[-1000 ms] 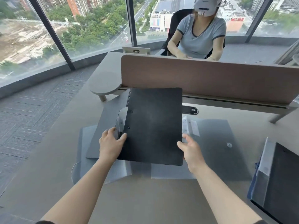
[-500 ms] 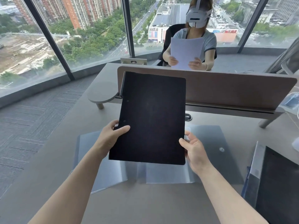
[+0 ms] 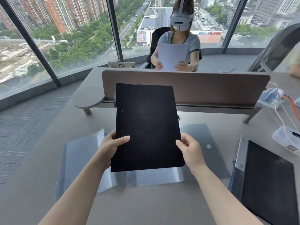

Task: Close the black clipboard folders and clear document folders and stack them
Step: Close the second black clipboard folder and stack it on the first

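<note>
Head view: a closed black clipboard folder (image 3: pixel 147 127) fills the centre of the frame, raised off the grey desk (image 3: pixel 146 207) and tilted with its far edge up toward the brown desk divider (image 3: pixel 211 88). The left hand (image 3: pixel 112 148) pinches its lower left edge, thumb lying across the front cover and fingers curled out of sight behind. The right hand (image 3: pixel 190 150) clamps the lower right edge the same way, thumb tip on the cover's rim, the other fingers hidden behind.

The folder holds flat with no sag along its unsupported upper half, so it looks stiff and board-like, and two easy pinches carry it, which suggests little weight. Its matte cover should give decent friction. The two rivets near the left edge mark the clip side, probably thicker there; gripping the long edges low down, as now, looks sound, and keeps the cover from swinging open.

Beneath it, spread across the lower centre, lies an open clear document folder (image 3: pixel 84 159), its translucent sheets curling up at the left and creased along the near edge. That one looks thin, floppy and slick; it will likely need a flat palm to fold and a grip along the spine.

At lower right a stack (image 3: pixel 266 177) waits, a black folder on top of clear ones, the probable landing place.
</note>
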